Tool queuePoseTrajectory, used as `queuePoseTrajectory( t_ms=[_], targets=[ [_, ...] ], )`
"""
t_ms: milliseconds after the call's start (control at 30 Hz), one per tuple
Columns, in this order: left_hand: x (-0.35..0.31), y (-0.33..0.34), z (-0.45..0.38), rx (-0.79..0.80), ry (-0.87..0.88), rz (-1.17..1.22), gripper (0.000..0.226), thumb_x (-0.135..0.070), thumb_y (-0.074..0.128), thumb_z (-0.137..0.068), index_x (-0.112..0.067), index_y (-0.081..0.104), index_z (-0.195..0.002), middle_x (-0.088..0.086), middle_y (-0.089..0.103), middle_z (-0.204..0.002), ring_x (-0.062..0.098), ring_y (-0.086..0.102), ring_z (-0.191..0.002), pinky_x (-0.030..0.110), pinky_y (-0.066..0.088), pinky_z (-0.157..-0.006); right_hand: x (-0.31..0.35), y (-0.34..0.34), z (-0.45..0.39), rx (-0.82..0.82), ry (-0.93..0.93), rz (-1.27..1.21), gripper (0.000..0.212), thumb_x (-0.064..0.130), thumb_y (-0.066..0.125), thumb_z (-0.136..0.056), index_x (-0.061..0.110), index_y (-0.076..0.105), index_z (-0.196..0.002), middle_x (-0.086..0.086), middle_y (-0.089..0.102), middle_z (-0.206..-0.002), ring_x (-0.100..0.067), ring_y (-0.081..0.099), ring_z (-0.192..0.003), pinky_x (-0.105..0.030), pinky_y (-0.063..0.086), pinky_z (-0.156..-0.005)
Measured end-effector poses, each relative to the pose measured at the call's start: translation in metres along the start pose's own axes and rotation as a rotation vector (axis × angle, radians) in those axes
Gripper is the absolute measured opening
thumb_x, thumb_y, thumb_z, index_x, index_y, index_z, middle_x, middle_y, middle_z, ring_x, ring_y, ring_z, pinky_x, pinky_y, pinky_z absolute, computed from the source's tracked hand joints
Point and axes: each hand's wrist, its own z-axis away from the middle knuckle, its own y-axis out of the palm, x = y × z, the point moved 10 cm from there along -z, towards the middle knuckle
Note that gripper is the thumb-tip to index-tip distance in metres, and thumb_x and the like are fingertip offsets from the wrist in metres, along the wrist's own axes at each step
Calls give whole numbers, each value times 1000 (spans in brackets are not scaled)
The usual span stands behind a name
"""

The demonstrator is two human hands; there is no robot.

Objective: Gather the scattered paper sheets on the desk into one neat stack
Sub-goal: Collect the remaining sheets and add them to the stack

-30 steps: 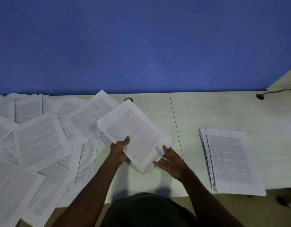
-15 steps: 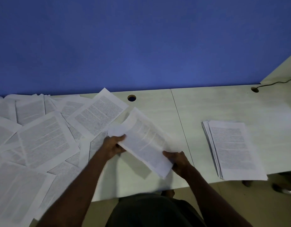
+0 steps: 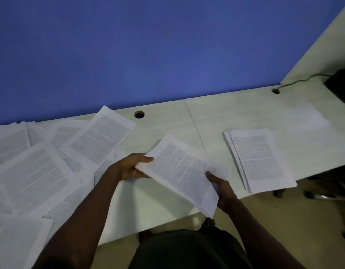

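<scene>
Two hands on one small bundle of sheets (image 3: 184, 175), held clear of the desk (image 3: 164, 125) near its front edge, tilted, long side running from upper left to lower right. Left hand (image 3: 132, 167) at the upper-left corner, thumb on top and fingers curled under, clamped on the paper. Right hand (image 3: 221, 188) at the lower-right edge, fingers closed around the bundle from beneath.

Changed over the last second: bundle lifted from where it rested beside the loose pile, squared between both palms, now carried rightward across the seam in the desk. Means one more batch collected and, by the look of it, headed for the stack.

Further right, well apart from the hands: neat stack (image 3: 262, 160) lying flat near the front edge, slightly fanned along its left side. To the left: many loose sheets (image 3: 37, 167) overlapping at all angles, some hanging over the front edge. Judged roughly part done; most of the left side not yet gathered.

Farther back: round cable hole (image 3: 139, 114) near the wall edge, second hole with a black cable (image 3: 299, 80) at far right, dark box (image 3: 340, 84) in the corner, blue wall (image 3: 148, 45) behind.

Writing: dense printed paragraphs on every sheet, too small and blurred to read. No brands or labels seen
</scene>
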Motion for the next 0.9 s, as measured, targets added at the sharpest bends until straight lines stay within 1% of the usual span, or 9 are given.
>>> queuePoseTrajectory(
  t_ms=[200, 333, 433, 500, 567, 633, 700, 767, 900],
  targets=[
    [-10, 162, -59, -66, 157, 85, 35, -4, 72, -91, 0, 63, -124, 24, 72, -116, 43, 72, -101, 55, 61, -81, 58, -89, 12, -220, -171, -252, 54, 22, 71, -99, 9, 53, -149, -15, 62, -146, -38, 59, -133, -66, 47, -109],
    [-16, 256, -111, -172, 221, -89, 28, 1, 71, -90, -8, 68, -116, 12, 73, -111, 30, 73, -95, 45, 64, -75, 102, -163, 28, -406, -290, -296, 52, 18, 76, -94, 10, 59, -143, -11, 64, -144, -30, 66, -125, -49, 53, -105],
    [-21, 294, -146, -314, 238, -249, 22, 0, 72, -86, -21, 70, -92, 12, 73, -114, 28, 71, -98, 48, 62, -83, 132, -231, 42, -683, -316, -94, 57, 21, 89, -82, 5, 66, -133, -12, 72, -129, -24, 70, -109, -41, 57, -99],
    [-24, 311, -168, -426, 210, -462, 14, -11, 72, -85, -21, 71, -94, 12, 71, -119, 29, 67, -106, 44, 58, -94, 143, -270, 44, -835, -249, 128, 82, 43, 95, -69, 6, 63, -136, -10, 69, -131, -28, 66, -117, -49, 54, -105],
    [-20, 327, -188, -540, 107, -753, 29, -24, 69, -88, -16, 67, -115, 14, 59, -130, 33, 54, -122, 40, 47, -102, 137, -320, 26, -933, -125, 377, 101, 62, 92, -57, 12, 60, -139, -11, 57, -147, -33, 54, -136, -59, 43, -113],
    [-16, 342, -197, -625, 19, -870, 36, -27, 67, -91, -15, 61, -124, 17, 45, -137, 35, 42, -128, 44, 42, -102, 117, -365, -1, -930, -67, 452, 75, 65, 86, -54, 30, 72, -118, -13, 60, -142, -38, 54, -136, -64, 42, -112],
    [-14, 355, -203, -704, -2, -884, 42, -26, 69, -90, -13, 57, -129, 18, 39, -138, 35, 42, -127, 45, 45, -101, 121, -363, 7, -912, -117, 349, 38, 46, 89, -61, 34, 73, -94, -12, 68, -120, -36, 65, -116, -59, 54, -102],
    [-9, 365, -207, -758, -21, -826, 63, -26, 75, -85, -10, 45, -139, 21, 37, -140, 37, 45, -125, 47, 47, -98, 131, -347, 22, -894, -123, 234, 42, 19, 90, -75, 18, 64, -108, -7, 66, -112, -30, 66, -108, -48, 58, -97],
    [-2, 378, -200, -889, -106, -640, 94, -35, 88, -72, -2, 31, -140, 26, 43, -139, 37, 50, -124, 47, 48, -100, 135, -355, 35, -941, -114, 228, 69, 16, 91, -76, 6, 49, -130, -5, 60, -113, -27, 63, -104, -41, 58, -92]
  ],
)
